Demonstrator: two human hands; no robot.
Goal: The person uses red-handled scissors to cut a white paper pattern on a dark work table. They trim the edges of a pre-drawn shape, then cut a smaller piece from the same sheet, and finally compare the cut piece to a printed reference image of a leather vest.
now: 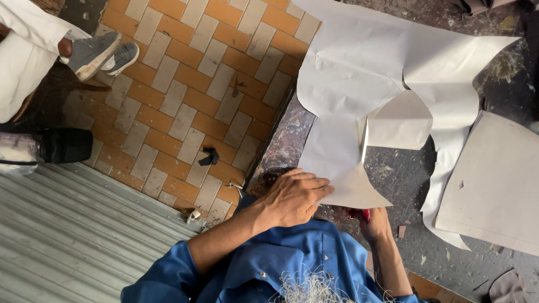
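Head cam looks down at a scuffed dark table point(393, 174) with a big cut sheet of white paper point(359, 67) spread on it. Left hand point(295, 196) lies flat on the sheet's near edge, fingers point(320, 185) stretched out, gripping nothing. Right hand point(373, 221) is curled around something red point(359, 214), probably a cutting tool, mostly hidden. A beige board point(494, 185) lies to the right, and someone's grey shoes point(98, 53) rest over the tiled floor point(185, 95).
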